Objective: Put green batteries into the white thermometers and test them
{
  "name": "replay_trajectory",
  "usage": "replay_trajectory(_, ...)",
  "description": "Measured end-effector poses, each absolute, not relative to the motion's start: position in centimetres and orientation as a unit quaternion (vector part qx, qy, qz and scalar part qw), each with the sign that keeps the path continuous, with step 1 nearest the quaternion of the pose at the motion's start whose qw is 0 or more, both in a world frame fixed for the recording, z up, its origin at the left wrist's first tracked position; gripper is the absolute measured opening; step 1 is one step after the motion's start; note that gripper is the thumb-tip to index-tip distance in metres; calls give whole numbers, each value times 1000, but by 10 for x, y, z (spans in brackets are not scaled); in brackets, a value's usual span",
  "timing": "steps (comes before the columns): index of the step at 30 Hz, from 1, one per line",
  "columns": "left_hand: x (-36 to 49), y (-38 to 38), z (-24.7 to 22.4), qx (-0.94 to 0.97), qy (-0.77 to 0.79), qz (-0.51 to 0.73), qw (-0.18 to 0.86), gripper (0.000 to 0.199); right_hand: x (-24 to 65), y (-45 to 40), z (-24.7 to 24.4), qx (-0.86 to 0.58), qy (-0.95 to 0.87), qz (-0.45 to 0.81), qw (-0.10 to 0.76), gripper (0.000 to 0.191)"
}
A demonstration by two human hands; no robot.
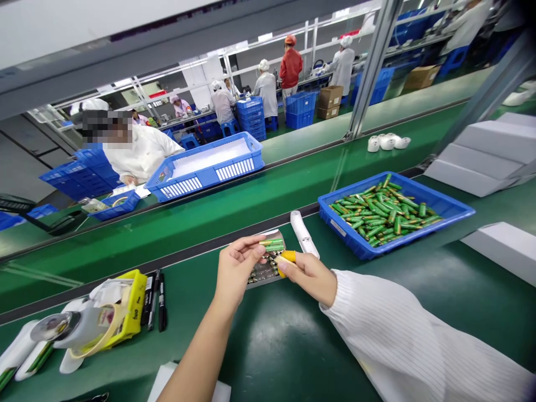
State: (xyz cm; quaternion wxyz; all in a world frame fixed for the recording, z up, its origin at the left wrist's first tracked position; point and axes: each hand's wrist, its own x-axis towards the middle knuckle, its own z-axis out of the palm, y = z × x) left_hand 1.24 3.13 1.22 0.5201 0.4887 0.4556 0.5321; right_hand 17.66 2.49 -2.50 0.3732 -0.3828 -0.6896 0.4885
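Observation:
My left hand [238, 267] pinches a pair of green batteries [272, 244] lying side by side. Close against them, my right hand [316, 276] grips a yellow-handled tool [288, 256]; its dark tip points at the batteries, and I cannot make out its kind. Under both hands lies a flat tray [268, 276] with rows of small metal pieces, partly covered by my fingers. A long white plastic housing [302, 230] rests just beyond my right hand.
To the right is a blue tray [341, 226] heaped with green batteries, near white boxes [481, 151]. A yellow bin [136, 307] and black markers [162, 307] sit at left. Across the green belt [201, 223], a co-worker [138, 148] sits behind a blue crate [209, 173].

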Motion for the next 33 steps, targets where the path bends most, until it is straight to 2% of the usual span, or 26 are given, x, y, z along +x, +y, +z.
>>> replay_trajectory(6, 14, 32, 12, 509, 452, 519, 517, 29, 175, 22, -22, -367, -646, 531, 409, 46)
replay_trajectory(10, 11, 29, 17, 532, 456, 487, 522, 22, 178, 28, -18, -350, -569, 602, 438, 47)
replay_trajectory(12, 9, 27, 21, 563, 461, 452, 516, 19, 187, 35, -12, -362, -512, 607, 489, 48)
replay_trajectory(14, 7, 25, 24, 604, 462, 421, 495, 17, 196, 42, -4, -384, -455, 562, 574, 50)
replay_trajectory(16, 8, 22, 25, 634, 467, 424, 447, 17, 201, 45, 1, -390, -436, 530, 614, 49)
replay_trajectory(21, 18, 14, 18, 692, 476, 454, 298, 13, 187, 36, -5, -359, -483, 627, 495, 44)
replay_trajectory(25, 18, 18, 16, 675, 459, 463, 346, 11, 183, 33, -10, -342, -474, 655, 479, 40)
replay_trajectory(27, 12, 23, 18, 620, 476, 493, 380, 9, 186, 36, -10, -348, -493, 665, 440, 40)
replay_trajectory(29, 4, 29, 21, 585, 495, 513, 387, 15, 195, 41, -7, -403, -542, 610, 416, 36)
replay_trajectory(30, 0, 32, 22, 590, 505, 502, 380, 17, 203, 45, -4, -452, -572, 541, 419, 33)
replay_trajectory(33, -7, 37, 19, 667, 534, 390, 343, 11, 238, 58, 5, -620, -601, 224, 451, 22)
